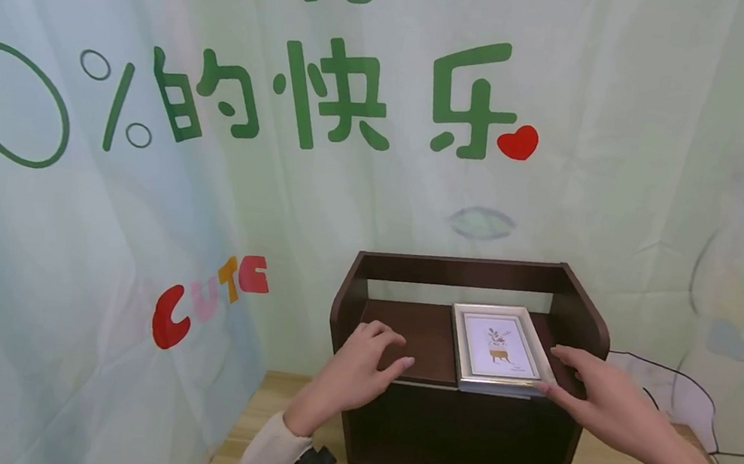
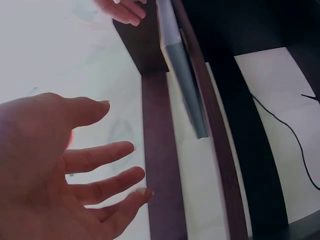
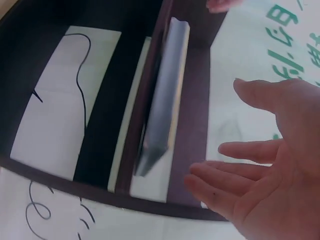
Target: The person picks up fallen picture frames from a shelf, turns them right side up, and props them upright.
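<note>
From the head view I see a dark brown shelf (image 1: 460, 434) on a wooden worktop (image 1: 286, 401). A silver picture frame (image 1: 497, 347) lies face up on the shelf's upper board (image 1: 426, 332), right of its middle, near edge at its front. The left hand (image 1: 358, 367) hovers over the shelf's left front, the right hand (image 1: 606, 396) near its right side; both hands' fingers are released. Bare board separates left hand and picture frame.

The left wrist view reveals an opening (image 2: 277, 85) beneath the shelf's board, pale cloth showing through.

The right wrist view turns the picture frame edge-on, with a visible gap between it and the right hand, overlapped from the head.
</note>
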Demonstrator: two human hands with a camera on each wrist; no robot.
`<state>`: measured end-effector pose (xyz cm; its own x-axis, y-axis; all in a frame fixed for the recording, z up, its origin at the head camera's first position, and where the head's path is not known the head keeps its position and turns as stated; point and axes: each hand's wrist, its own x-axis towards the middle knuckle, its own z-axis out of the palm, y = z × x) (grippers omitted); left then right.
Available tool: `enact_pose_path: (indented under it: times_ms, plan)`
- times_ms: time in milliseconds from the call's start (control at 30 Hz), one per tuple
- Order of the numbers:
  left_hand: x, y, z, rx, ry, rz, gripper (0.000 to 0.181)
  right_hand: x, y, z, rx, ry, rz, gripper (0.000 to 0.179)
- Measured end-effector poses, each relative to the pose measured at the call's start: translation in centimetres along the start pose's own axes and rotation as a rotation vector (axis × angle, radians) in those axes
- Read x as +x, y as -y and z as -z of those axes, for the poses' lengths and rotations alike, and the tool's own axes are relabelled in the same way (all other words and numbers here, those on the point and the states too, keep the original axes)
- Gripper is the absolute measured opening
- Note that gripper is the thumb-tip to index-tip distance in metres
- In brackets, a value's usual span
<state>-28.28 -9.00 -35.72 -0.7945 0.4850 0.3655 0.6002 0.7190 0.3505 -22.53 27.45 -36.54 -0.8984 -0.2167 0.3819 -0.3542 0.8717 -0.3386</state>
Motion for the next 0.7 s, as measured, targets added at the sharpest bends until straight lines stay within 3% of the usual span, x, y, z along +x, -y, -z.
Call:
enact_pose_path:
  times_ms: [333,500,700]
  plan:
    - [3.7,0.3,-1.7,0.011,0.16,0.04,0.058,3.5,0.8,-2.7,0.015,0.072,-0.027,0.083]
    - [5.7,0.4,-2.8,0.027,0.21,0.045,0.058,5.2,0.5,-2.8,0.015,0.115,-0.06,0.085]
    - [7.9,0.2,-3.4,-0.062,0.255,0.07,0.059,7.1,0.2,-2.4,0.047,0.17,-0.11,0.081]
